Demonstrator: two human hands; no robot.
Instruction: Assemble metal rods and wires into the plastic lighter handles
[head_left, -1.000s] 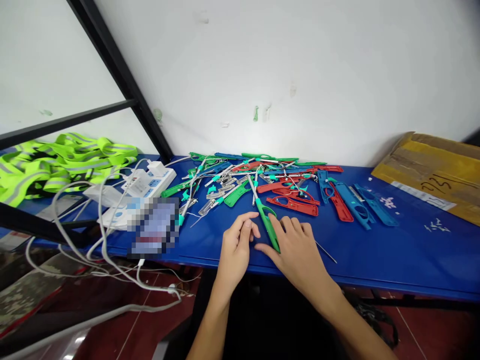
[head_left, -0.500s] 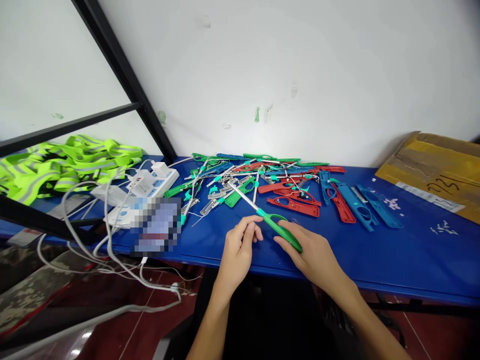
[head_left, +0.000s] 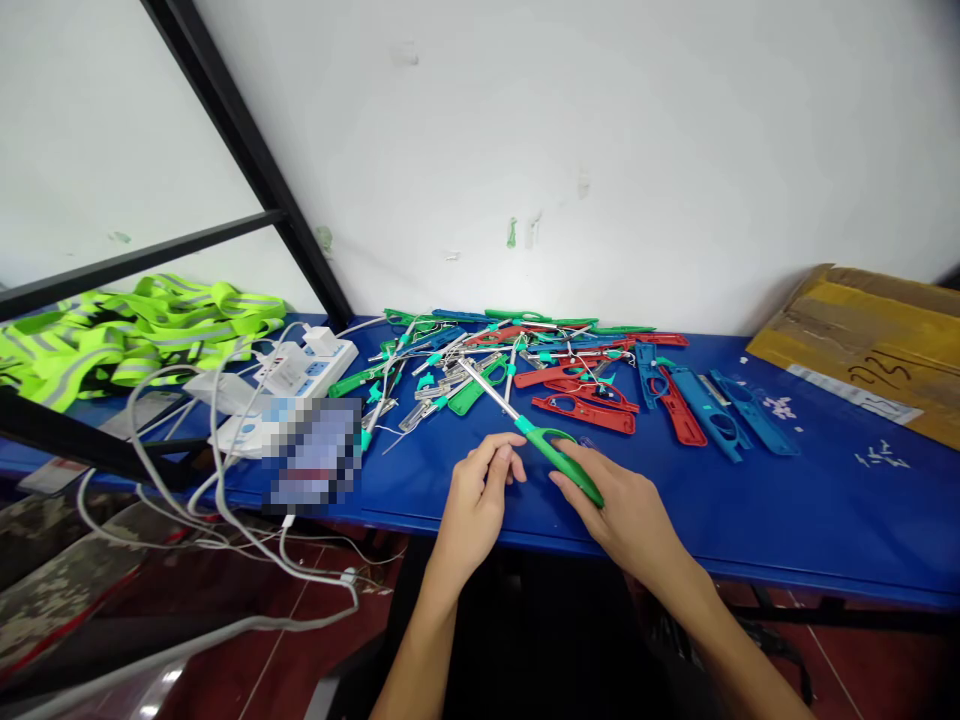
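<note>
Gripping the green handle (head_left: 571, 466) near its rear end, the right hand (head_left: 630, 508) sets its thumb along the near side and its fingers on the far side, closed narrowly around the part. The green handle is positioned over the front portion of the blue table (head_left: 750, 510), between the two hands, and slants up and to the left. A metal tube (head_left: 487, 388) extends from the teal collar (head_left: 523, 425) toward the loose parts behind. The left hand (head_left: 478, 487) is positioned with its fingers loosely curled, index fingertip at the teal collar; whether they grip anything cannot be told. Red half-shells (head_left: 592, 415) lie beyond the handle; blue half-shells (head_left: 709, 415) lie to their right, nearer the cardboard box (head_left: 877, 340)
</note>
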